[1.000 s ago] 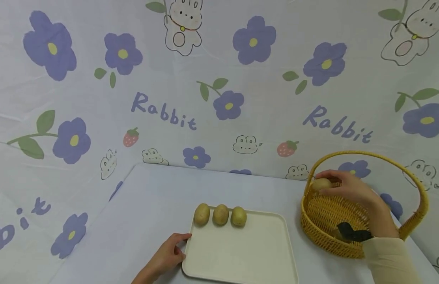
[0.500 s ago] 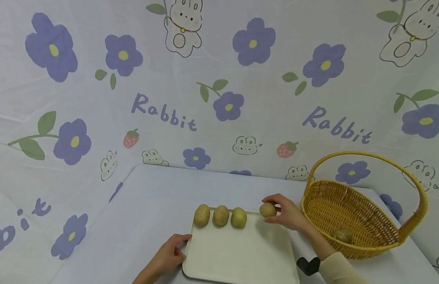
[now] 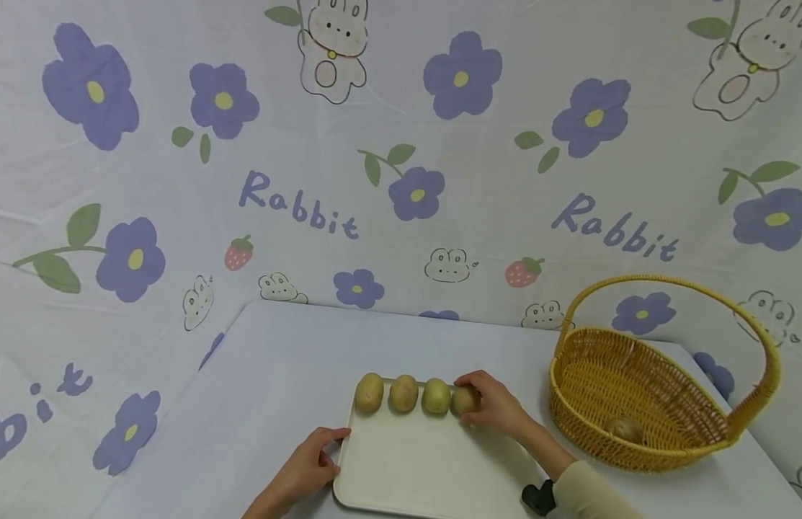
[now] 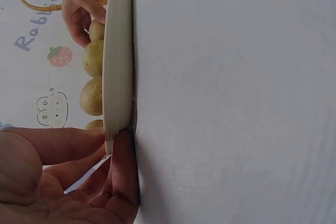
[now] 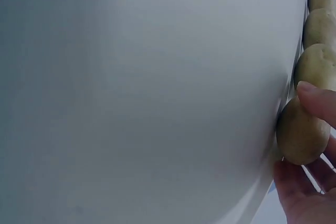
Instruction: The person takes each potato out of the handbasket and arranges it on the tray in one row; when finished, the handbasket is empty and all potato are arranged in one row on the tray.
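Observation:
A cream rectangular tray (image 3: pixel 426 461) lies on the table with three potatoes in a row along its far edge: a left potato (image 3: pixel 369 393), a middle potato (image 3: pixel 403 393) and a right one (image 3: pixel 436 397). My right hand (image 3: pixel 499 412) grips a fourth, browner potato (image 3: pixel 464 401) at the row's right end, close beside its neighbour. In the right wrist view, thumb and fingers curl round this potato (image 5: pixel 300 135) at the tray's edge. My left hand (image 3: pixel 303 465) pinches the tray's left rim; the left wrist view shows the thumb above and fingers beneath the tray (image 4: pixel 116 77).
A yellow wicker basket (image 3: pixel 595 432) with a tall arched handle stands right of the tray. One potato (image 3: pixel 625 430) lies inside it. Behind the white-covered table (image 3: pixel 264 375) hangs a cloth (image 3: pixel 375 122) printed with flowers and rabbits. A dark band (image 3: pixel 539 498) sits at the right wrist.
My right hand has carried a potato from the basket leftward to the tray and brought it to the right end of the row. The left hand stays on the tray's rim.

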{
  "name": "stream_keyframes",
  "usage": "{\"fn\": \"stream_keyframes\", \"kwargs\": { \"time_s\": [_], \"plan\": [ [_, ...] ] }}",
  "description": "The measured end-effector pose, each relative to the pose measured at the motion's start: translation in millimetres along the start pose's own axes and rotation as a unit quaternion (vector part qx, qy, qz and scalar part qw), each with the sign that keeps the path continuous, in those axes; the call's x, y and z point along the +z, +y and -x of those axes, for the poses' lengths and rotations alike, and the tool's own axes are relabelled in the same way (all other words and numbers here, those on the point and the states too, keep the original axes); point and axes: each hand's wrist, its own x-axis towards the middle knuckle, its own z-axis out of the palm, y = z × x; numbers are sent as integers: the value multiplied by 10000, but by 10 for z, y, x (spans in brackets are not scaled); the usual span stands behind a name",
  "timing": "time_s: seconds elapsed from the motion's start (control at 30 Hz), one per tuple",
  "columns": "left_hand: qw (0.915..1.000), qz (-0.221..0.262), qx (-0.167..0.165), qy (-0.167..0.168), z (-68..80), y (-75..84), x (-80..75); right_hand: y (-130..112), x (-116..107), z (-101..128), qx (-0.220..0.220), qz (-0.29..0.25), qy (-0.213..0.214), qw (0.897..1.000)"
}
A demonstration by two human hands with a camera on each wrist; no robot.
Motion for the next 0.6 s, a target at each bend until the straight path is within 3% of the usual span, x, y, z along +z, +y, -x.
{"fn": "stream_keyframes", "kwargs": {
  "time_s": [0.33,0.6],
  "plan": [
    [9999,93,32,26,2,-9,5,-13,-27,34,-6,121,-123,9999],
    [10000,76,33,49,81,214,-25,-2,-10,46,157,239,-20,9996]
  ]
}}
